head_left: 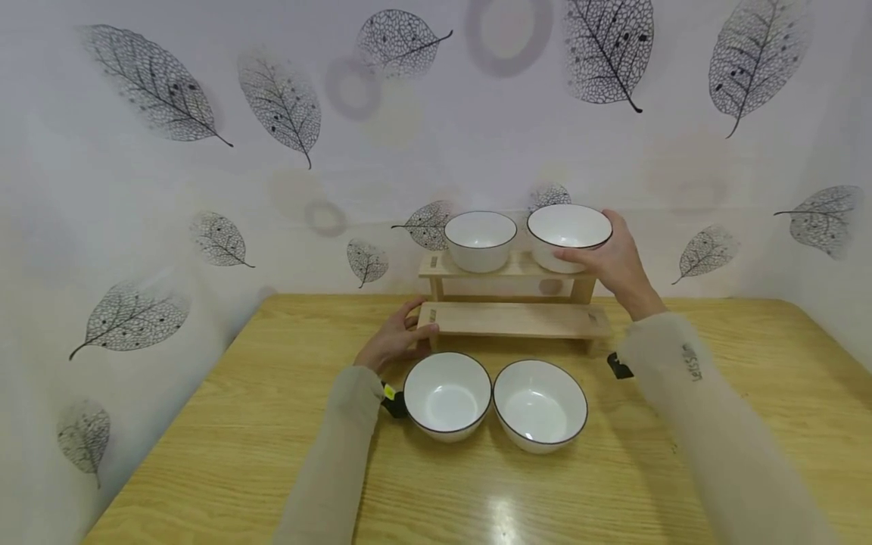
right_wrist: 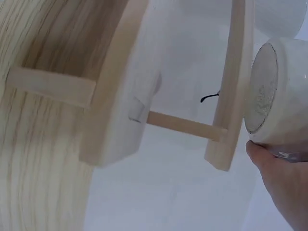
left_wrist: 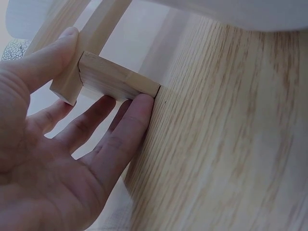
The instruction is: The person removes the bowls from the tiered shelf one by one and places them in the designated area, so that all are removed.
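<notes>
Right of centre in the head view, we see the right hand (head_left: 613, 261), its grip closed around a round white dark-rimmed bowl (head_left: 567, 221) at the upper board's right end; we cannot tell whether they touch. A matching white bowl (head_left: 480, 250) stands beside it. At centre, the left hand (head_left: 397, 337) pinches the two-tier pale wooden rack (head_left: 514, 319) by its lower left end. Below, two similar bowls (head_left: 447, 397) sit on the yellowish wooden desk (head_left: 259, 424).

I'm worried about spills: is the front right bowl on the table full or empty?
Empty: the head view shows the front right bowl with bare white walls and bottom.
</notes>
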The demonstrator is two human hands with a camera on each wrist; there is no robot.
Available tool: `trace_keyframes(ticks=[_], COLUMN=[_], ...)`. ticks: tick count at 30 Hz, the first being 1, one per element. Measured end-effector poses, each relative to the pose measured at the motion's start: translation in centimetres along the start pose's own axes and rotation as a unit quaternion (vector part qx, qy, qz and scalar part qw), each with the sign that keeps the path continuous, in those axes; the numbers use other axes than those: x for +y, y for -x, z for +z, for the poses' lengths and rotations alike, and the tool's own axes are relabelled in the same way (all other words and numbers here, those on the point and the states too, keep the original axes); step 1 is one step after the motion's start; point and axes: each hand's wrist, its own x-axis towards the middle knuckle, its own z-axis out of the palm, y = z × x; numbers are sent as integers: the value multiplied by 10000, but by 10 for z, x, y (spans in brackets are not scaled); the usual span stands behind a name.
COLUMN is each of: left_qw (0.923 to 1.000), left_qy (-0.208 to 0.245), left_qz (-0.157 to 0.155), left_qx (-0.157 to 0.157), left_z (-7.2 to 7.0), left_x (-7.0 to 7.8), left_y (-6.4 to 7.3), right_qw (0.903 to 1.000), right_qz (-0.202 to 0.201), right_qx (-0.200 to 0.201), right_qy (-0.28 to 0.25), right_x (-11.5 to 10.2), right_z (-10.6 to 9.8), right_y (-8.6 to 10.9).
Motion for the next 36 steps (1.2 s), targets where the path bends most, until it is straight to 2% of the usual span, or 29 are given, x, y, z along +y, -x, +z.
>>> trace_keyframes(ticks=[5,11,21,28,36], left_qw=[10000,10000,9999,9999,9994], left_qy=[0,-10,117,111,-315], left_qz=[19,57,27,20,127], left_qx=[21,-21,-14,-28,-21], left_z=[-2,-3,-2,-1,0], left_x=[-1,0,1,2,0], left_y=[0,0,0,0,-2], right_qw=[9999,9997,9997,9990,9973], right_qz=[-75,24,39,121,87], right_qx=[-36,-23,-96,-252,-306], right_qy=[85,261,233,360,662], right_x=[-3,-3,0,2,2], right_z=[-6,-13,-28,-39,-47], right_y=[3,9,19,29,42])
